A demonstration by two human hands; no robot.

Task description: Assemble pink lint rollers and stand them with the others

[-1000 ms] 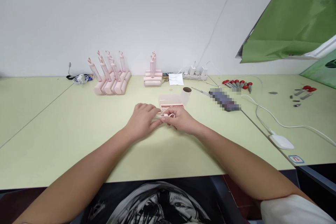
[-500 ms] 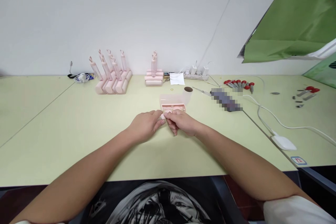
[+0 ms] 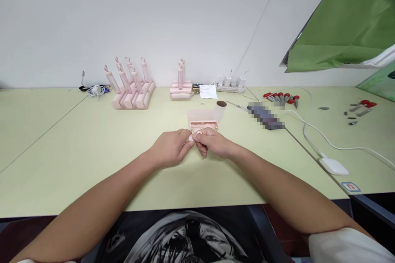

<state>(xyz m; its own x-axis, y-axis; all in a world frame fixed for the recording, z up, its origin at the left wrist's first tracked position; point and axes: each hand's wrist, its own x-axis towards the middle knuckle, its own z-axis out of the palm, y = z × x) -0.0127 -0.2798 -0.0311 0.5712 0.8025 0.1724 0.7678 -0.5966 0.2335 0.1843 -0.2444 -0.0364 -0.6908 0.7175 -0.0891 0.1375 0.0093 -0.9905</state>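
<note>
My left hand (image 3: 173, 147) and my right hand (image 3: 212, 142) meet over the table (image 3: 123, 189). Between their fingertips is a small pale pink part (image 3: 191, 137), which both pinch; a ring-like edge shows by the right thumb. Fingers cover most of the part, so its kind is unclear. Just beyond the fingertips lies an open pink case (image 3: 213, 123) with pink pieces inside. Its translucent lid (image 3: 197, 114) stands raised behind it. A pale tube with a brown inside (image 3: 221, 109) stands at the lid's right end.
Pink cases with clear upright tubes stand in a larger group (image 3: 133, 98) at back left and a smaller one (image 3: 180, 90) at back centre. To the right are a pixelated dark object (image 3: 266, 116), red-ended tools (image 3: 281, 98), a white charger (image 3: 333, 166) and its cable.
Both hands stay in nearly the same place. The small pink part between the fingertips has shifted slightly, and its ring-like edge shows more clearly by the right thumb.
</note>
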